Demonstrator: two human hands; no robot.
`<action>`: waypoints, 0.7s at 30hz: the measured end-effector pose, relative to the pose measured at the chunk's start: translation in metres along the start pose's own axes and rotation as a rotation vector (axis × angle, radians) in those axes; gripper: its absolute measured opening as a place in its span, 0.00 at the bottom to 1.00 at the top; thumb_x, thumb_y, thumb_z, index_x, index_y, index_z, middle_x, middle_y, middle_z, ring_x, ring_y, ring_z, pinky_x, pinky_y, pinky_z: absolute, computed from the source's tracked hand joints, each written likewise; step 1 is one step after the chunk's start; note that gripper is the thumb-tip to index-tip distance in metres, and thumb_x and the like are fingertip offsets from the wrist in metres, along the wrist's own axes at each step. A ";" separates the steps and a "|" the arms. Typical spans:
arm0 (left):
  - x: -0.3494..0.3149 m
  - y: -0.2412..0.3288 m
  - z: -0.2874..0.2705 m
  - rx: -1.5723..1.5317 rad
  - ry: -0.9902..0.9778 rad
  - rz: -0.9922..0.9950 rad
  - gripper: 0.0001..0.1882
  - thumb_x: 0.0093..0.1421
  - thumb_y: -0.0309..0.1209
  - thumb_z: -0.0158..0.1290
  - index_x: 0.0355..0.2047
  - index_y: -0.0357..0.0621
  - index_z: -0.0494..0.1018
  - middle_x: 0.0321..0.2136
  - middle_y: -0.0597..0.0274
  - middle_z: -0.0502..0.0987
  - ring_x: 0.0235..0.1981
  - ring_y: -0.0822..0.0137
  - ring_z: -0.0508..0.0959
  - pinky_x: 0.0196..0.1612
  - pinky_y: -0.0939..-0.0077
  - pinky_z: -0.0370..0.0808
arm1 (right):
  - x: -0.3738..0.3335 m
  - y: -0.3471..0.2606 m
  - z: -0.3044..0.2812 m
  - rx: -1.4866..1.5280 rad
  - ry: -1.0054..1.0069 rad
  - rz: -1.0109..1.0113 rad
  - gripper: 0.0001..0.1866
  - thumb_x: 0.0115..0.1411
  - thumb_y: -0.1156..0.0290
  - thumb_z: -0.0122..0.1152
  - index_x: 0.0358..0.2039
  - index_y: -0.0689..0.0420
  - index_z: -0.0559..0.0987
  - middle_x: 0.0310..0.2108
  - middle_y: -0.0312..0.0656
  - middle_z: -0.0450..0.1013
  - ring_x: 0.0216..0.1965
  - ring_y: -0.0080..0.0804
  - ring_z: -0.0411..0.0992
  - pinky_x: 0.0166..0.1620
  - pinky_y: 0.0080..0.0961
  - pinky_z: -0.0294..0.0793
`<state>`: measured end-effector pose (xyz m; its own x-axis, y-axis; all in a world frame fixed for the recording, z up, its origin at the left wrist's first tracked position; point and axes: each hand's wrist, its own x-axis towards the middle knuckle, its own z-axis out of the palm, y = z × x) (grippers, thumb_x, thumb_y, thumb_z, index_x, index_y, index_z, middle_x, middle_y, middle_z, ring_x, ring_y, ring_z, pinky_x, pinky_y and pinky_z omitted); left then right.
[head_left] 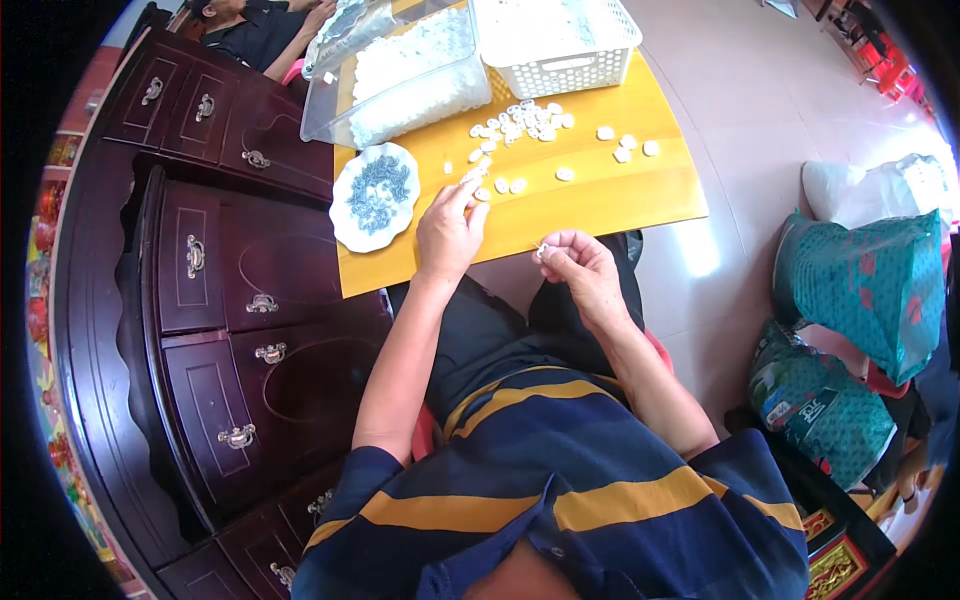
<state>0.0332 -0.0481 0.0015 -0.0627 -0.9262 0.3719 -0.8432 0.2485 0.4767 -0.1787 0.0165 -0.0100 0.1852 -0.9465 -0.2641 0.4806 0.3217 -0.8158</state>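
Right hand [585,268]: pinching small white piece [541,251]; best steadied lightly. Left hand [448,235]: near loose white pieces [502,186], one o'clock; cannot tell grasp.

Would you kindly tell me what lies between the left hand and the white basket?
The head view shows small white pieces on the table between the left hand and basket.

Ylw tbl [625,190] holds wht basket [585,77], bin [322,122], plate [352,228], pcs [520,123].

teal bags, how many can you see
2: the upper bag near the picture's right edge, and the lower bag just below it in the view. Others could be hidden behind them.
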 end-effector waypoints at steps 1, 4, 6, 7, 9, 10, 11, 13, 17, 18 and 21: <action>0.000 -0.004 0.002 0.026 -0.007 0.023 0.12 0.60 0.27 0.61 0.44 0.43 0.81 0.31 0.58 0.80 0.29 0.61 0.81 0.35 0.67 0.77 | -0.001 -0.001 0.001 -0.003 0.005 0.023 0.03 0.68 0.74 0.61 0.40 0.58 0.80 0.34 0.36 0.80 0.32 0.19 0.75 0.40 0.17 0.75; 0.002 -0.004 0.004 0.045 -0.008 0.051 0.10 0.60 0.29 0.61 0.42 0.43 0.81 0.33 0.56 0.80 0.33 0.56 0.82 0.37 0.64 0.77 | -0.002 -0.003 0.002 -0.005 0.012 0.049 0.03 0.68 0.73 0.61 0.40 0.58 0.80 0.34 0.36 0.81 0.32 0.19 0.76 0.40 0.16 0.75; 0.002 -0.002 0.005 0.041 -0.007 0.053 0.07 0.61 0.30 0.60 0.39 0.43 0.80 0.33 0.54 0.79 0.34 0.52 0.81 0.38 0.62 0.77 | -0.002 -0.003 0.000 -0.005 0.018 0.055 0.03 0.68 0.73 0.61 0.40 0.58 0.80 0.34 0.36 0.81 0.32 0.19 0.76 0.40 0.16 0.75; 0.002 -0.001 0.005 0.040 -0.005 0.055 0.07 0.61 0.30 0.60 0.39 0.43 0.80 0.33 0.54 0.79 0.34 0.52 0.81 0.38 0.62 0.77 | -0.002 -0.002 -0.001 0.000 0.010 0.045 0.03 0.68 0.73 0.61 0.40 0.58 0.80 0.34 0.36 0.81 0.32 0.19 0.76 0.40 0.16 0.75; 0.001 0.001 0.004 0.100 -0.047 0.036 0.06 0.62 0.30 0.59 0.36 0.41 0.77 0.33 0.54 0.79 0.34 0.51 0.81 0.38 0.62 0.77 | 0.000 -0.001 -0.002 0.005 0.005 0.039 0.03 0.68 0.73 0.61 0.40 0.58 0.80 0.34 0.37 0.81 0.32 0.19 0.76 0.39 0.16 0.75; 0.000 0.000 0.004 0.098 -0.049 0.035 0.06 0.62 0.30 0.59 0.36 0.41 0.77 0.33 0.54 0.79 0.34 0.51 0.81 0.38 0.62 0.77 | 0.000 -0.001 -0.003 0.013 0.003 0.047 0.03 0.68 0.73 0.61 0.40 0.58 0.80 0.34 0.36 0.81 0.32 0.19 0.76 0.39 0.16 0.75; -0.001 -0.002 0.004 0.110 -0.030 0.083 0.05 0.64 0.30 0.57 0.36 0.42 0.76 0.34 0.54 0.80 0.35 0.49 0.81 0.38 0.59 0.78 | 0.000 -0.003 -0.002 0.019 0.003 0.054 0.03 0.68 0.73 0.61 0.40 0.58 0.80 0.34 0.36 0.81 0.32 0.19 0.76 0.39 0.16 0.75; -0.004 -0.006 0.001 0.117 -0.013 0.131 0.05 0.65 0.30 0.55 0.36 0.43 0.74 0.35 0.53 0.80 0.36 0.48 0.81 0.38 0.56 0.78 | -0.003 -0.006 0.002 0.018 0.015 0.074 0.03 0.68 0.73 0.61 0.40 0.57 0.80 0.34 0.36 0.81 0.32 0.18 0.76 0.39 0.16 0.75; -0.013 -0.002 -0.002 -0.295 -0.009 -0.086 0.05 0.68 0.28 0.53 0.36 0.40 0.75 0.32 0.55 0.79 0.31 0.58 0.79 0.35 0.67 0.77 | 0.001 -0.002 0.001 -0.011 0.009 0.058 0.03 0.68 0.72 0.61 0.40 0.57 0.80 0.34 0.35 0.81 0.32 0.18 0.76 0.40 0.16 0.75; -0.016 0.002 -0.006 -0.527 -0.037 -0.243 0.06 0.70 0.28 0.52 0.36 0.39 0.75 0.31 0.59 0.79 0.27 0.68 0.77 0.33 0.74 0.76 | 0.000 -0.003 0.001 -0.019 0.016 0.056 0.04 0.68 0.72 0.62 0.41 0.57 0.80 0.34 0.36 0.81 0.32 0.18 0.76 0.40 0.16 0.75; -0.024 0.011 -0.011 -0.803 -0.058 -0.422 0.07 0.71 0.28 0.53 0.37 0.38 0.78 0.30 0.66 0.79 0.25 0.79 0.75 0.30 0.84 0.75 | -0.002 -0.007 0.003 0.006 0.056 0.067 0.04 0.69 0.72 0.61 0.42 0.58 0.80 0.35 0.37 0.81 0.32 0.18 0.76 0.40 0.16 0.75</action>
<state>0.0318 -0.0201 0.0067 0.1221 -0.9925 0.0103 -0.1775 -0.0116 0.9841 -0.1797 0.0164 -0.0022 0.1691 -0.9226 -0.3468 0.4741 0.3846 -0.7920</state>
